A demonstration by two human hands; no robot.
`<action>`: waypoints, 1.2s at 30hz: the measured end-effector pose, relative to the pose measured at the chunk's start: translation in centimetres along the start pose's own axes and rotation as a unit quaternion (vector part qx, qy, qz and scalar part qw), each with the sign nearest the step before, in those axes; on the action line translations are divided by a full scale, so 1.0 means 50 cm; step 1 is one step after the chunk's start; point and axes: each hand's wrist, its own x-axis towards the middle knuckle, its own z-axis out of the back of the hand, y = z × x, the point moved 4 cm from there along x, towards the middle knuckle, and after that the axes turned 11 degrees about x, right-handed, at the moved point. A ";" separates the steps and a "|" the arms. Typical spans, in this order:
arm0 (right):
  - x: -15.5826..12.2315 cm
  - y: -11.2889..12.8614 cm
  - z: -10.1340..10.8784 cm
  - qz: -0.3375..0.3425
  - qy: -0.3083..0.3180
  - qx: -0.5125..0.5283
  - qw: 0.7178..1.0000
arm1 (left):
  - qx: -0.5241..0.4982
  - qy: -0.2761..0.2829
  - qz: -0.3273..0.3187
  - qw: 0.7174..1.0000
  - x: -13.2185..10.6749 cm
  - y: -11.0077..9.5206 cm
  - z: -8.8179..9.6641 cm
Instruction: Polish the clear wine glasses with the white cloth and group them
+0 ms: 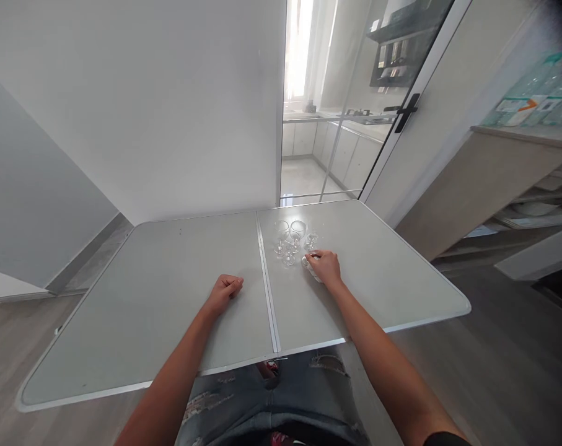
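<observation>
Several clear stemmed glasses (288, 243) are grouped on the pale folding table (188, 248), just right of its centre seam. My right hand (326, 267) is closed at the near right side of this group, with its fingers around a clear glass (305, 262). Most of that glass is hidden behind the fingers and palm. Left of the seam, my left hand (225, 292) rests on the tabletop, curled into a loose fist with nothing visible in it.
A metal strip (267, 291) runs along the table's seam. Beyond the far edge stand a white wall (206, 111) and a glazed door (327, 155) with a black handle (406, 113). Shelves to the right carry plastic bottles (536, 93).
</observation>
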 end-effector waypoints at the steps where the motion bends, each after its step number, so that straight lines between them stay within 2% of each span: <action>1: 0.003 -0.002 0.000 -0.002 0.002 -0.001 1.000 | 0.002 0.001 0.000 1.000 0.000 -0.002 -0.001; 10: 0.009 0.002 -0.005 -0.003 0.005 0.019 1.000 | 0.012 0.010 0.014 1.000 -0.002 -0.010 -0.002; 12: 0.002 0.000 0.009 -0.007 -0.007 0.013 1.000 | 0.043 -0.018 0.008 0.999 -0.004 -0.012 -0.001; 15: -0.016 -0.005 0.029 -0.010 -0.005 -0.035 0.999 | 0.138 -0.100 -0.026 0.985 -0.009 -0.027 0.000; 17: -0.037 0.003 0.022 0.020 0.031 -0.050 0.998 | 0.203 -0.100 -0.058 0.972 -0.011 -0.039 -0.012; 19: -0.069 0.028 -0.007 0.076 0.090 -0.040 0.992 | 0.255 -0.039 -0.094 0.962 -0.012 -0.049 -0.032; 21: -0.111 0.066 -0.055 0.134 0.157 -0.030 0.978 | 0.285 0.029 -0.114 0.951 -0.014 -0.053 -0.050; 23: -0.152 0.110 -0.110 0.187 0.204 -0.039 0.960 | 0.313 0.074 -0.118 0.940 -0.016 -0.052 -0.061; 25: -0.184 0.154 -0.163 0.238 0.252 -0.039 0.937 | 0.353 0.093 -0.118 0.924 -0.016 -0.047 -0.069; 28: -0.193 0.195 -0.215 0.270 0.287 -0.041 0.918 | 0.428 0.072 -0.114 0.894 -0.015 -0.038 -0.075; 31: -0.174 0.202 -0.233 0.276 0.338 -0.013 0.900 | 0.458 0.047 -0.116 0.880 -0.014 -0.033 -0.075; 36: -0.146 0.192 -0.218 0.235 0.436 0.160 0.854 | 0.399 0.055 -0.122 0.907 -0.013 -0.034 -0.069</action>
